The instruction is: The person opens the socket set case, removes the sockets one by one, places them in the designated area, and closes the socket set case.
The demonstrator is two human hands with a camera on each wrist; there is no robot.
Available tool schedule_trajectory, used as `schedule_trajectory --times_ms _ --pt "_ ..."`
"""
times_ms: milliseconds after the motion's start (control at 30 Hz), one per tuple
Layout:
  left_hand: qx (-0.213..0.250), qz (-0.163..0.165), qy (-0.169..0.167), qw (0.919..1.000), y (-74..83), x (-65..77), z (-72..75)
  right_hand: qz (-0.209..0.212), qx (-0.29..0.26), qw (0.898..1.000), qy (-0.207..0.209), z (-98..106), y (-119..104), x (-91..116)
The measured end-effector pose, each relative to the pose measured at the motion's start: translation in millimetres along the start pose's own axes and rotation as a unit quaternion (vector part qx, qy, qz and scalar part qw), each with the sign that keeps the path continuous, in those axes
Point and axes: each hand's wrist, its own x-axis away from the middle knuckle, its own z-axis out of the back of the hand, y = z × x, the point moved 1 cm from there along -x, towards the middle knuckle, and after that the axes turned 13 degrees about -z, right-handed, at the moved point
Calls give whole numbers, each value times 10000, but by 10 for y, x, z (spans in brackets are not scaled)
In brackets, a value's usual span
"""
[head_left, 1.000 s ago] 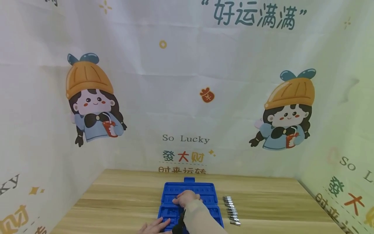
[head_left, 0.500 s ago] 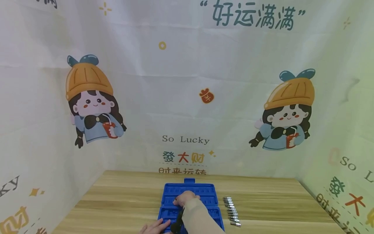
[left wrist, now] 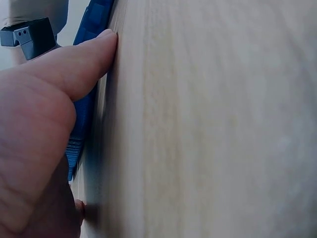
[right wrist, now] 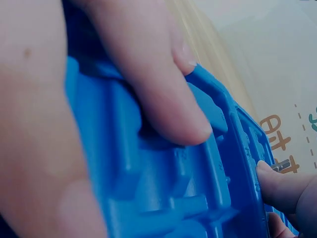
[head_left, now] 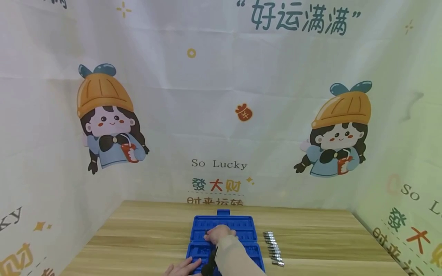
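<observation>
An open blue plastic case (head_left: 200,250) with moulded slots lies on the table, its lid (head_left: 224,220) folded back. Over the hinge area reaches my right hand (head_left: 221,232). In the right wrist view, its thumb (right wrist: 277,181) and fingers pinch a small silver socket (right wrist: 281,165), mostly hidden. My left hand (head_left: 183,267) rests at the case's near left edge. In the right wrist view its straight fingers (right wrist: 143,69) lie on the slots. The left wrist view shows the left thumb (left wrist: 94,54) along the case's side, close to the tabletop.
Several silver sockets (head_left: 274,251) lie in a column on the table (head_left: 310,237), right of the case. A printed cloth (head_left: 221,134) hangs behind and at both sides. Black camera gear (head_left: 209,264) sits on my right wrist.
My right wrist has turned very slightly, shifting its black camera a little. Both hands keep their places, and the case and the column of sockets have not moved.
</observation>
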Motion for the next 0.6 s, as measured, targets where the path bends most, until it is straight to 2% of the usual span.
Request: schedule_trajectory --times_ms 100,167,233,300,433,600 --pt "28 100 35 9999 1 -5 3 99 86 9998 127 11 -2 37" --pt "17 30 8 10000 -2 2 3 136 86 9997 179 15 15 74" --pt "-32 -232 -20 9997 -16 15 11 127 -16 9997 226 18 16 105" --pt "-232 -690 -84 9973 -35 37 25 76 -260 9993 257 16 14 134" --pt "-671 -1396 -175 9878 -92 64 36 101 -627 9975 297 5 23 157" --pt "-655 -1405 -426 9870 -121 38 52 197 -608 9977 245 5 45 146"
